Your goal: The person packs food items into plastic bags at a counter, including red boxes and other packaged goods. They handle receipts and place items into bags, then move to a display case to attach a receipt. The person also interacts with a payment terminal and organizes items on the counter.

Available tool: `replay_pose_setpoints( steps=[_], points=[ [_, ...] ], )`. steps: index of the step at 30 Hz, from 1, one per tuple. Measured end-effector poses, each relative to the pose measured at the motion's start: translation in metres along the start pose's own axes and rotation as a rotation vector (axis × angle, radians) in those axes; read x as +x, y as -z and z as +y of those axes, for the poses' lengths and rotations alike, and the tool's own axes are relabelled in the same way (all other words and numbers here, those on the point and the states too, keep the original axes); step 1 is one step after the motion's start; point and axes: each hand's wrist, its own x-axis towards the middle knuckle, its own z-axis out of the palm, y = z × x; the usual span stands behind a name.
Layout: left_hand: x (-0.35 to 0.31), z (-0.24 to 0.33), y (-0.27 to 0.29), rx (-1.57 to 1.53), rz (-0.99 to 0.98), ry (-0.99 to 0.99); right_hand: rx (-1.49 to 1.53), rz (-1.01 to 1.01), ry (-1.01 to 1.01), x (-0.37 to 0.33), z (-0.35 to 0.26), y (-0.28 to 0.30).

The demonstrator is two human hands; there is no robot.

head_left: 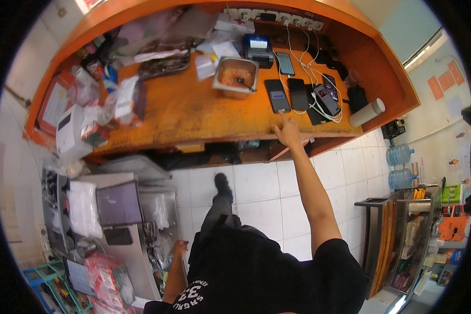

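Note:
My right hand [289,132] reaches over the front edge of the orange counter. Its index finger is stretched to the lower end of a dark smartphone [277,96] with a lit screen, and the hand holds nothing. Beside that phone lie another black phone [298,94], a phone in a lighter case [326,99] and a phone with a pale screen [285,64]. White charging cables [313,73] loop among them. My left hand [180,248] hangs low beside my body, near the metal side table; nothing shows in it, and its fingers look loosely parted.
On the counter [193,118] stand a metal container of orange-red food [237,76], a small printer [259,51] and a white bottle [367,112]. Sockets [277,18] line the back. Bags and a tablet [119,203] cover the left table [133,256]. Water jugs [400,155] stand right.

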Motion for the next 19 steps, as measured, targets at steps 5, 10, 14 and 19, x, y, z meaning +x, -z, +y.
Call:
replay_pose_setpoints(
  steps=[5,10,14,19],
  points=[
    [0.044,0.084,-0.008,-0.212,-0.104,0.027,-0.216,-0.017,-0.061,0.097,0.003,-0.012],
    [0.07,0.187,-0.05,-0.028,0.064,-0.075,-0.123,0.087,-0.004,0.122,0.006,-0.016],
    [0.099,0.27,-0.073,0.103,0.14,-0.102,-0.094,0.008,-0.013,0.13,0.014,-0.015],
    [0.119,0.34,-0.089,0.022,0.138,-0.166,0.18,0.019,-0.138,0.18,0.049,-0.016]
  ],
)
